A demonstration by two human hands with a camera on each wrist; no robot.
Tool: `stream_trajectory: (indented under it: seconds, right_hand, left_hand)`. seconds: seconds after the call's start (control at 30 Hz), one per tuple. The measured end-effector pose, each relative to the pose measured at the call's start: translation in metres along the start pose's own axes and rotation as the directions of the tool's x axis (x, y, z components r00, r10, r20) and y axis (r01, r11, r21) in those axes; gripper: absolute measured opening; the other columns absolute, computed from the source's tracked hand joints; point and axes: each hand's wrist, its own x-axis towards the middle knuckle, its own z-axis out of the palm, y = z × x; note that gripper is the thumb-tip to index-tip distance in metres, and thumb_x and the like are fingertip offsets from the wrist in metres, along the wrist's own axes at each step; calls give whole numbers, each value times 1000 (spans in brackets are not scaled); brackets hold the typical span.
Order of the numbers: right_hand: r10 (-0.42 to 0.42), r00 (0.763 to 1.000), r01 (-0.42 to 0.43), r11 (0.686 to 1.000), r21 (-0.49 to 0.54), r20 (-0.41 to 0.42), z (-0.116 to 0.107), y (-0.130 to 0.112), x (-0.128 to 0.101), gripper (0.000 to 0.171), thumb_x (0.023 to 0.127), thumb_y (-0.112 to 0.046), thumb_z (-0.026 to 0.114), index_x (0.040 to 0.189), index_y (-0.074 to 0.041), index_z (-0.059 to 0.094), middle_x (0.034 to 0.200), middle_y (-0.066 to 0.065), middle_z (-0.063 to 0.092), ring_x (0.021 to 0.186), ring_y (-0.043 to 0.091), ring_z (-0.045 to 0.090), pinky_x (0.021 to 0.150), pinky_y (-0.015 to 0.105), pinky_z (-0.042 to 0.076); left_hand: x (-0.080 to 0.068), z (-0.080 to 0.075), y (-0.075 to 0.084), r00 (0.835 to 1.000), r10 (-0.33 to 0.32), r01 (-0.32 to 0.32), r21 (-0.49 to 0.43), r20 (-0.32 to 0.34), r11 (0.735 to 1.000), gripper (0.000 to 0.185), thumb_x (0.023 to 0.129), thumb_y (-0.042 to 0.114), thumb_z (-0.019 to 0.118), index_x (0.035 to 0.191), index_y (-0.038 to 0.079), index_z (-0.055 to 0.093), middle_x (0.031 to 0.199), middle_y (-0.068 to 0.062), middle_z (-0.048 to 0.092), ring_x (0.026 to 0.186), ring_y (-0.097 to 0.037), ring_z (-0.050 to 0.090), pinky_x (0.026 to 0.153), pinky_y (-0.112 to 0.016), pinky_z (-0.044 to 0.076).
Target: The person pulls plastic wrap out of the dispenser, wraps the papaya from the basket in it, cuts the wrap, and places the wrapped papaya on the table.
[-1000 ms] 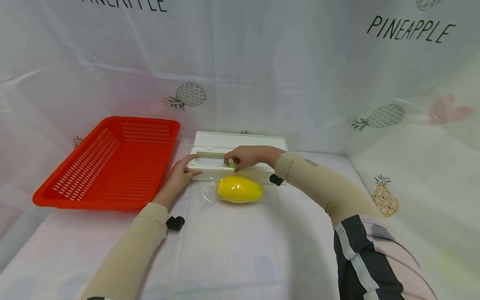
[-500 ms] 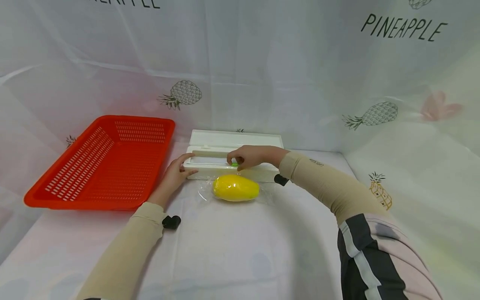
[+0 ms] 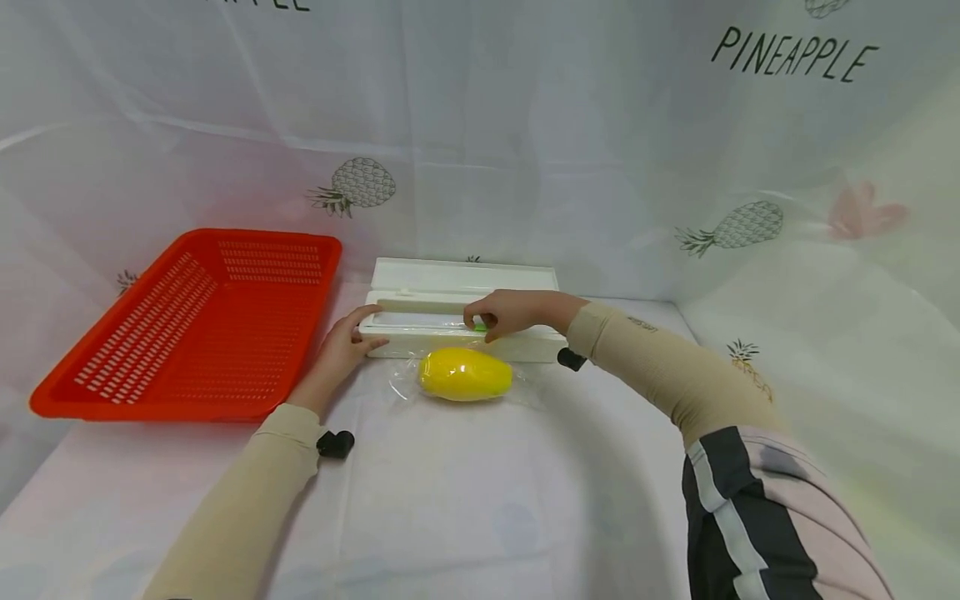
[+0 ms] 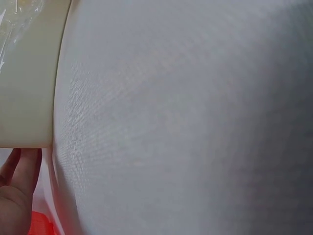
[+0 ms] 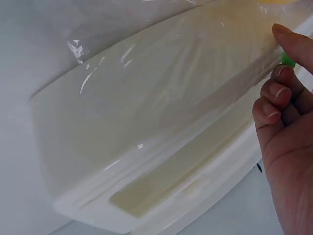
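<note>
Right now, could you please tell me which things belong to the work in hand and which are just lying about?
In use:
left hand, steadying the dispenser's end
right hand, pinching the green slider
white cling-film dispenser
yellow fruit on clear film

Lying about:
red basket
pineapple-print cloth

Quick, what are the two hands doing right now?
Left hand: open, fingers resting on the white box's left end.
Right hand: pinching the green slider on the box.

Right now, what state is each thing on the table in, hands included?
Cling film dispenser: lid open, film drawn out in front.
Green slider: pinched by right hand.
Left hand: braced on dispenser's left end.
Yellow mango: lying on the film.
Red basket: empty.
</note>
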Motion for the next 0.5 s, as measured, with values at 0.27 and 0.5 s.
stream_trajectory:
  seconds: [0.27, 0.5]
  right_hand:
    - [62, 998, -62, 998, 19, -23, 7, 13, -21, 27, 92, -13, 69, 112, -22, 55, 75, 1, 49, 72, 15, 47, 69, 28, 43]
    - [104, 993, -103, 994, 21, -55, 12, 21, -45, 28, 91, -11, 70, 113, -20, 55, 74, 2, 48, 71, 16, 46, 68, 29, 42]
  left_hand:
    - [1, 0, -4, 1000, 15, -15, -18, 3, 1000, 62, 87, 10, 74, 142, 11, 46, 110, -19, 54, 79, -26, 52, 60, -21, 45]
    - [0, 1, -2, 1000, 12, -11, -19, 8, 1000, 62, 88, 11, 73, 143, 13, 45, 116, -20, 52, 84, -29, 52, 62, -22, 46]
